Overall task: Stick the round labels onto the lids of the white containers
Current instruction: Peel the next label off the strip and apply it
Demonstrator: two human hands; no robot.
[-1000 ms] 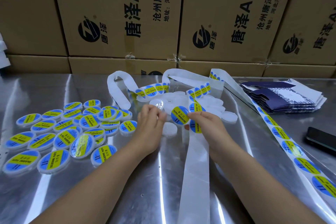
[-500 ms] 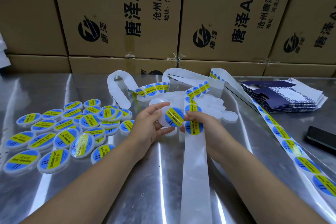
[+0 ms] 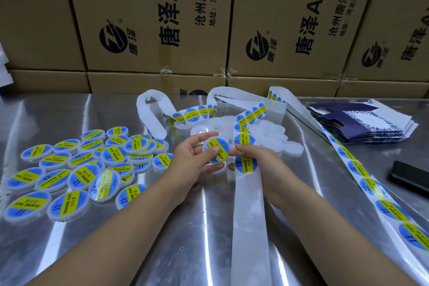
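Brown cartons (image 3: 148,18) wall a shiny steel tabletop (image 3: 69,251). The left hand (image 3: 190,158) curls its grip round a round white container (image 3: 218,154), thumb pressing its blue-and-yellow label (image 3: 221,144). Just right of it, the right hand (image 3: 257,160) pinches the white backing strip (image 3: 249,216), next label (image 3: 246,164) nearest.

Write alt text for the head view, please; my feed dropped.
The left hand holds a white container, thumb pressing a round label onto its lid; right hand holds the label strip beside it. Labelled containers lie left on the table, bare ones behind the hands.
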